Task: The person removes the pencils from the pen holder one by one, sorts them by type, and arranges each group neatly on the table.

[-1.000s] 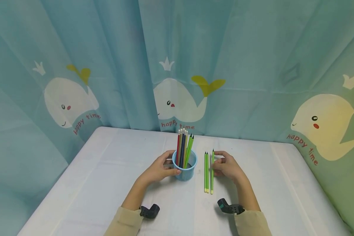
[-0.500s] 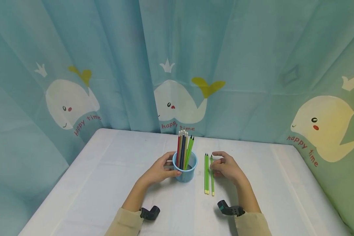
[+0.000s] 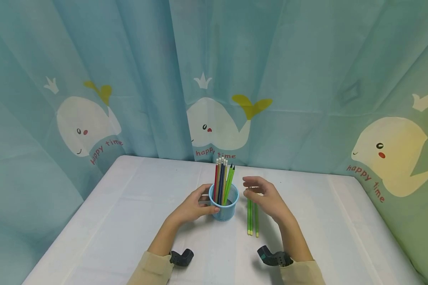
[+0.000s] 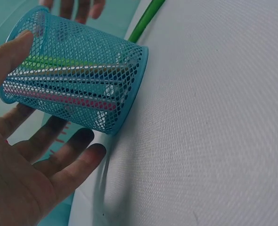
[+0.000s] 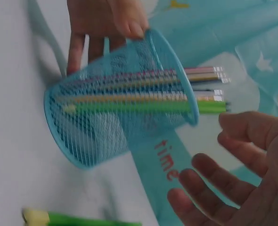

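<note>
A light-blue mesh pencil cup (image 3: 224, 215) stands upright on the table, holding several pencils (image 3: 220, 180) with white erasers up and green pencils (image 3: 230, 180) with dark tips up. My left hand (image 3: 190, 206) grips the cup from its left side, thumb at the near rim and fingers round the back; the cup's mesh wall (image 4: 82, 80) shows the pencils through it. To its right lie three green pencils (image 3: 249, 223), yellowish ends toward me. Over their far ends hovers my right hand (image 3: 265, 198), fingers spread and bent with nothing between them, hiding the tips.
The table (image 3: 121, 221) has a white cloth. Behind it hangs a blue-green curtain (image 3: 299, 79) printed with white whales. Each wrist wears a black camera strap, such as the right wrist camera (image 3: 271, 256).
My right hand has let go of the rightmost green pencil, which now lies beside the other two, and has moved up and left toward the cup. The left hand stays on the cup.
</note>
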The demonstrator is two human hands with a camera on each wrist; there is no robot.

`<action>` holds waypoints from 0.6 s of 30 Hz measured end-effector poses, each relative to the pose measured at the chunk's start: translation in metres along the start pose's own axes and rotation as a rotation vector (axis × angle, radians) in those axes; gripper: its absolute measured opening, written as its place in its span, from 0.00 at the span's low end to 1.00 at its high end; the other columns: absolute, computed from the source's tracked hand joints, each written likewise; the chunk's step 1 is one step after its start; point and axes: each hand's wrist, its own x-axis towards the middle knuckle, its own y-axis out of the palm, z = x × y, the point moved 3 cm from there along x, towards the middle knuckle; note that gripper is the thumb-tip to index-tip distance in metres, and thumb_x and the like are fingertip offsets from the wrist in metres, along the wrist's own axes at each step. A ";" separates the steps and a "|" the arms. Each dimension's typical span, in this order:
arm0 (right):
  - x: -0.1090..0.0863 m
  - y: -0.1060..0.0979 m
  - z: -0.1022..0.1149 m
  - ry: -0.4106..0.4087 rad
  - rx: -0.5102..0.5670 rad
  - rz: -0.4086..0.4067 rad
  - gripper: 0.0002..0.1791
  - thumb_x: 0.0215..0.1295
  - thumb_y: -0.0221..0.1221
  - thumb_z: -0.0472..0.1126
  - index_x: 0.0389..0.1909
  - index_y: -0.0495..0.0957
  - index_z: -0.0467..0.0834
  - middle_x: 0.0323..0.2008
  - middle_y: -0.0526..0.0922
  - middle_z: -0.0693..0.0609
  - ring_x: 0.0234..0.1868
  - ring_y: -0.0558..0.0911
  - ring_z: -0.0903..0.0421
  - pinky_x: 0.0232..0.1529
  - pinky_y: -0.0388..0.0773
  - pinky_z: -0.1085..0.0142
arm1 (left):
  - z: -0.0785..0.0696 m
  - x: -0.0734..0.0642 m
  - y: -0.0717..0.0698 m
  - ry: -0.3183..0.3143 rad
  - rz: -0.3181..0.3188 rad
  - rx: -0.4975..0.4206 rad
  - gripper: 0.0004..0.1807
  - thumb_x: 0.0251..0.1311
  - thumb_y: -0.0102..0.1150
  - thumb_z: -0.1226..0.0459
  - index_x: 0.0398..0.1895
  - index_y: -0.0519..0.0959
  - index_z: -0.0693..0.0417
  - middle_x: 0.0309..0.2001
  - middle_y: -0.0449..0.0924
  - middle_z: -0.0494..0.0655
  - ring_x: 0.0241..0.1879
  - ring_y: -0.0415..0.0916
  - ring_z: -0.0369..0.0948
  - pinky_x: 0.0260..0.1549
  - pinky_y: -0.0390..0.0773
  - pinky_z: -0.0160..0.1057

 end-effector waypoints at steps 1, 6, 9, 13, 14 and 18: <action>0.000 0.003 0.003 -0.017 -0.010 0.005 0.24 0.69 0.62 0.41 0.64 0.73 0.45 0.63 0.76 0.40 0.62 0.77 0.42 0.60 0.77 0.45 | 0.000 0.000 0.000 -0.002 0.000 0.000 0.42 0.57 0.72 0.63 0.73 0.62 0.55 0.68 0.68 0.57 0.66 0.70 0.57 0.63 0.73 0.55; 0.001 0.017 0.011 -0.084 0.000 0.056 0.27 0.68 0.63 0.41 0.67 0.72 0.46 0.70 0.70 0.45 0.70 0.68 0.38 0.65 0.70 0.40 | 0.000 0.000 0.000 0.002 0.008 -0.012 0.41 0.58 0.71 0.63 0.73 0.62 0.55 0.69 0.68 0.57 0.66 0.70 0.57 0.64 0.72 0.55; 0.002 0.024 0.013 -0.125 0.017 0.079 0.27 0.68 0.63 0.40 0.68 0.72 0.46 0.72 0.67 0.45 0.72 0.66 0.39 0.64 0.72 0.42 | 0.000 0.000 0.000 0.013 0.020 -0.027 0.41 0.59 0.71 0.64 0.73 0.61 0.55 0.68 0.68 0.57 0.66 0.70 0.57 0.63 0.73 0.55; 0.002 0.029 0.014 -0.137 0.007 0.091 0.26 0.69 0.61 0.38 0.67 0.72 0.45 0.71 0.68 0.45 0.72 0.67 0.40 0.63 0.74 0.45 | -0.001 0.000 -0.001 0.023 0.028 -0.042 0.41 0.59 0.70 0.65 0.73 0.61 0.55 0.68 0.68 0.58 0.65 0.71 0.57 0.63 0.73 0.55; 0.002 0.029 0.014 -0.129 0.001 0.090 0.26 0.69 0.61 0.39 0.67 0.72 0.45 0.71 0.69 0.46 0.71 0.67 0.41 0.63 0.75 0.45 | -0.001 0.000 -0.001 0.022 0.028 -0.043 0.41 0.59 0.70 0.65 0.73 0.61 0.55 0.68 0.68 0.57 0.65 0.71 0.56 0.63 0.73 0.55; 0.003 0.030 0.012 -0.114 -0.019 0.071 0.26 0.70 0.61 0.42 0.68 0.72 0.47 0.69 0.72 0.46 0.70 0.70 0.41 0.61 0.75 0.45 | -0.001 0.000 -0.001 0.019 0.025 -0.040 0.41 0.58 0.70 0.65 0.73 0.61 0.55 0.68 0.68 0.57 0.65 0.71 0.57 0.63 0.73 0.54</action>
